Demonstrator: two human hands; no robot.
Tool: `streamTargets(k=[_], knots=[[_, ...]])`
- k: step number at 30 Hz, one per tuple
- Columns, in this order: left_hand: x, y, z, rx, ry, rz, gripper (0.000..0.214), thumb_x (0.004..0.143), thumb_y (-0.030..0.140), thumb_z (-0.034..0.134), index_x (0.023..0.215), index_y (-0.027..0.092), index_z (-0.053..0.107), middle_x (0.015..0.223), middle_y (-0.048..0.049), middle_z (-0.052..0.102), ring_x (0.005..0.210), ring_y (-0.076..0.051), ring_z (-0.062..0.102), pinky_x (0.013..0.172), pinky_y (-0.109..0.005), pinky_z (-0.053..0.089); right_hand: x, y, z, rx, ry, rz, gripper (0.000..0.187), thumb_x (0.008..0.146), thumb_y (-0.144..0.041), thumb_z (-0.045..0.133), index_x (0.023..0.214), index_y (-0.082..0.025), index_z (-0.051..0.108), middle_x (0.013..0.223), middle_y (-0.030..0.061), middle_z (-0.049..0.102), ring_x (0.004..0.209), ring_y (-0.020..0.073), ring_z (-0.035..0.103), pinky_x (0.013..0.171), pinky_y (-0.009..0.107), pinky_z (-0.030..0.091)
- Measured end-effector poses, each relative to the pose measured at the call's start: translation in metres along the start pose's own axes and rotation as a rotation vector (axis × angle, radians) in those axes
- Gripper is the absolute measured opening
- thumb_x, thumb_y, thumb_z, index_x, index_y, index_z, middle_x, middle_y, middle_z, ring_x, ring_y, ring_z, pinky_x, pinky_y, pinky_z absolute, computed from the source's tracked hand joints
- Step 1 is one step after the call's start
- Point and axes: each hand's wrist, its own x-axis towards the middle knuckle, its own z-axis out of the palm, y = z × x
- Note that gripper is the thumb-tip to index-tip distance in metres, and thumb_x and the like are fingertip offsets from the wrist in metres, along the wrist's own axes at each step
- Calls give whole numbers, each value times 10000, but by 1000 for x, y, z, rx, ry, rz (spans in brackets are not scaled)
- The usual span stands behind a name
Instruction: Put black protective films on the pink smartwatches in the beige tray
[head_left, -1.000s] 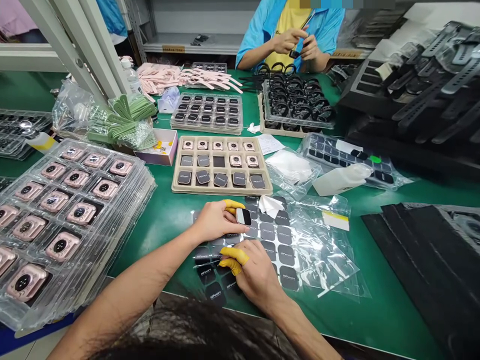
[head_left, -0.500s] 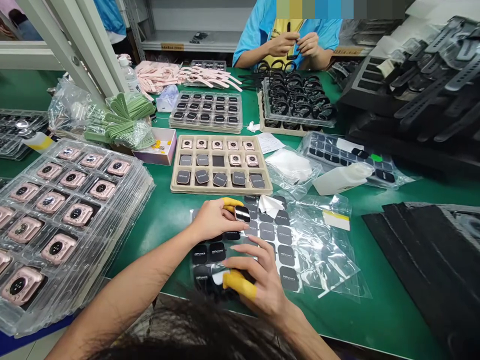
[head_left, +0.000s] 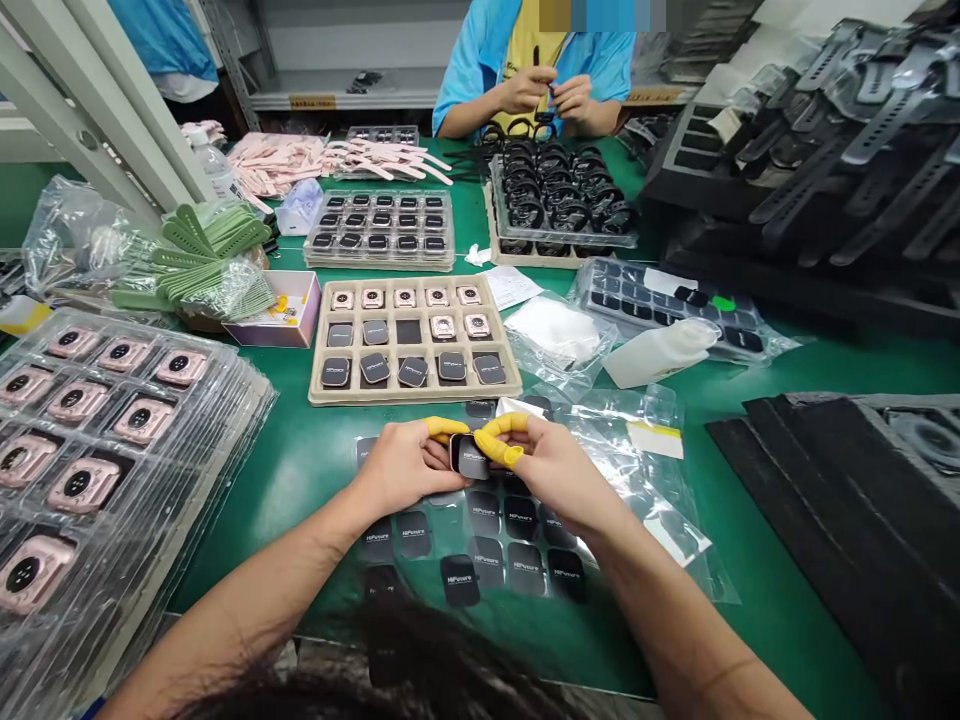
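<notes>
Yellow finger cots (head_left: 498,450) seem worn against smudges: the left hand (head_left: 401,460) grips a HiFuture-labelled watch case (head_left: 472,461) by its side, the right hand (head_left: 566,470) pinches its upper corner, above stickers (head_left: 487,562) toward the near edge of the desk (head_left: 300,450).

Left hand (head_left: 397,465) holding watch (head_left: 471,460), right hand (head_left: 559,468) at its edge, tray (head_left: 412,398) beyond

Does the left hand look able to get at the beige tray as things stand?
Likely yes: the beige tray lies just ahead of the left hand with green tabletop between, though that hand holds a watch.
</notes>
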Motion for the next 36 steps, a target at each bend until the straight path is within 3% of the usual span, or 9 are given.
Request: streamTargets(k=[11, 30, 33, 36], knots=[[0, -1, 2, 71, -7, -15, 436, 623, 265, 871, 1022, 134, 759, 768, -26, 775, 707, -183, 751, 647, -250, 602, -1, 7, 2, -3, 16, 25, 452, 588, -581, 883, 796, -222, 703, 817, 48, 733, 753, 205, 674, 704, 343, 562], [0, 3, 2, 77, 1, -19, 421, 613, 261, 885, 1004, 150, 773, 746, -27, 772, 683, -189, 743, 627, -260, 601, 1, 14, 3, -66, 28, -18, 375, 665, -516, 828, 828, -207, 692, 826, 47, 712, 752, 188, 664, 703, 328, 566], [-1, 3, 1, 60, 12, -14, 476, 613, 278, 893, 1053, 144, 770, 729, -25, 759, 677, -184, 734, 626, -259, 598, -1, 14, 0, -90, 59, -42, 488, 650, -490, 852, 1013, -219, 672, 931, 24, 664, 699, 151, 658, 652, 306, 567], [-3, 3, 0, 23, -4, 12, 510, 619, 257, 885, 1103, 151, 765, 755, -18, 763, 694, -173, 730, 660, -258, 607, -1, 18, 1, -48, -19, -63, 745, 590, -448, 911, 1230, -255, 581, 997, -5, 616, 643, 115, 641, 569, 265, 549]])
